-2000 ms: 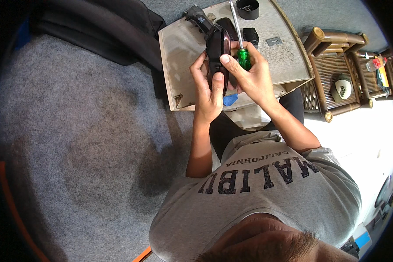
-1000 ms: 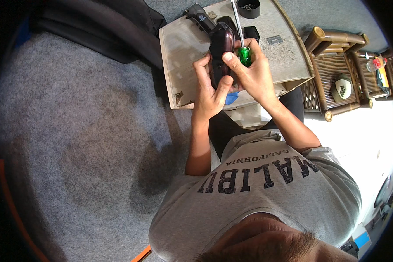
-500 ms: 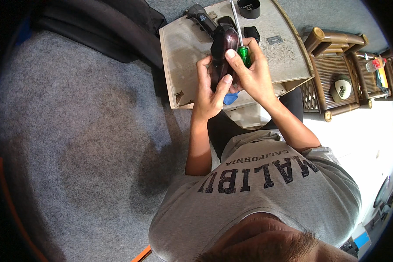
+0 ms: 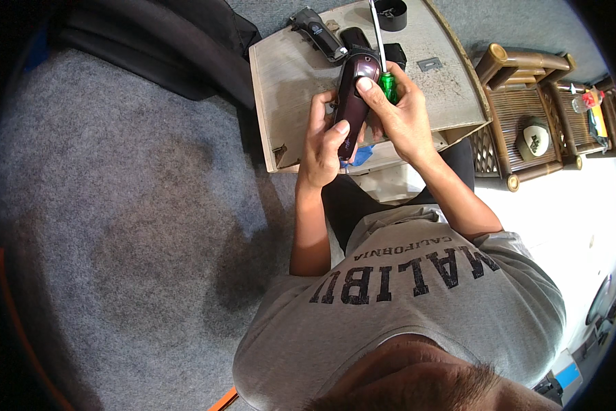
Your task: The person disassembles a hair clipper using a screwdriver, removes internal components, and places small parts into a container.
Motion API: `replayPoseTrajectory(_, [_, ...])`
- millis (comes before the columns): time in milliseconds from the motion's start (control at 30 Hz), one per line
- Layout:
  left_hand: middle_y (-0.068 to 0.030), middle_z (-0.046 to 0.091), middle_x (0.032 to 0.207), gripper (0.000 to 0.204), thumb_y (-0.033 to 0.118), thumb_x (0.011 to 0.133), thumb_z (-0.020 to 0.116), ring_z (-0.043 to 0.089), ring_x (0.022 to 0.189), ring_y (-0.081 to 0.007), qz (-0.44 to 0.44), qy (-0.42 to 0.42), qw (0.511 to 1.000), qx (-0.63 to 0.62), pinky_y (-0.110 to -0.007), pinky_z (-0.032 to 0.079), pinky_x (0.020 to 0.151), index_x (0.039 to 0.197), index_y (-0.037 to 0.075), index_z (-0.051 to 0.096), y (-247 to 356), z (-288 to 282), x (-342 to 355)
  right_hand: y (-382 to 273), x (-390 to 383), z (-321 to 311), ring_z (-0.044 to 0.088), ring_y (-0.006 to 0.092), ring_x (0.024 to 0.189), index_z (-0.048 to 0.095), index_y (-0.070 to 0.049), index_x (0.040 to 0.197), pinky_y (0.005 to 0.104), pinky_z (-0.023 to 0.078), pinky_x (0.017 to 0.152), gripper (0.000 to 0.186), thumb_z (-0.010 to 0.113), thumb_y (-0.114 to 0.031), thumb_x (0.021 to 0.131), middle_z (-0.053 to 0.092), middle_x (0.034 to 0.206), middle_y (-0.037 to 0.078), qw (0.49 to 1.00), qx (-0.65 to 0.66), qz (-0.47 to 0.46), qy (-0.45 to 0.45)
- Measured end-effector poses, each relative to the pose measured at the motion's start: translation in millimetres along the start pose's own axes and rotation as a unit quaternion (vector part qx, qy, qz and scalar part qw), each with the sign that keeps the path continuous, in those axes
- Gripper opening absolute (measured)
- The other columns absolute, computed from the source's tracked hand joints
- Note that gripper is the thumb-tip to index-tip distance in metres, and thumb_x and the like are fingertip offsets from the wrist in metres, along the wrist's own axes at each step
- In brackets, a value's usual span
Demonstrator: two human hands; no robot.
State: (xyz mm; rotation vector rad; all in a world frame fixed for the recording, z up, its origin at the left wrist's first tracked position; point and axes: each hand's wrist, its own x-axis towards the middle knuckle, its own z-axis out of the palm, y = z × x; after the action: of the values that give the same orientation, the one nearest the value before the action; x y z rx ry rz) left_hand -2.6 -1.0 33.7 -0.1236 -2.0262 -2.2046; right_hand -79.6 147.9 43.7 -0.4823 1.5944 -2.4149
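A dark maroon hair clipper (image 4: 356, 103) is held over the small wooden table, its wide end away from me. My left hand (image 4: 323, 140) wraps round its lower left side, thumb on the body. On the right, my right hand (image 4: 400, 113) presses its thumb on the upper part of the clipper. The same hand keeps a screwdriver (image 4: 388, 85) with a green handle, its metal shaft pointing away from me. Beyond the clipper lies a black piece (image 4: 354, 38), partly covered. A second, black hair clipper (image 4: 317, 34) rests at the table's far left.
The wooden table (image 4: 451, 85) carries a round black container (image 4: 392, 15) with small bits inside and a black block (image 4: 395, 55). Below my hands shows something blue (image 4: 360, 156). Bamboo furniture (image 4: 520, 103) with a cap (image 4: 534, 139) stands right; black cloth (image 4: 164, 41) hangs left.
The maroon clipper has turned, showing more of its smooth maroon face, and its near end has come lower. My left thumb has shifted left along it. The screwdriver has moved slightly right.
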Motion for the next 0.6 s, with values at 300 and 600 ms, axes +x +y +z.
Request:
replayPoseTrajectory(300, [-0.0077,0.062,0.077,0.045,0.039,0.111,0.052,0.048,0.051,-0.0068,0.033,-0.022,0.999,0.036,-0.022,0.039,0.047,0.133,0.002,0.041,3.5,0.9,2.9,-2.3,1.1,-1.8,0.052,0.0034,0.055,0.061,0.001,0.121,0.0221,0.039,0.044,0.048,0.078,-0.037,0.097,0.063,0.074,-0.001,0.999,-0.043,0.000,0.000])
replayPoseTrajectory(600, [-0.0116,0.064,0.083,0.043,0.042,0.114,0.040,0.056,0.054,-0.0114,0.008,0.005,0.998,-0.057,-0.024,0.045,0.047,0.135,0.005,0.040,4.4,-2.5,6.1,-5.7,0.7,2.3,0.056,0.0044,0.058,0.060,0.003,0.129,0.0230,0.043,0.048,0.051,0.078,-0.032,0.097,0.067,0.078,0.001,0.997,-0.057,0.028,-0.041])
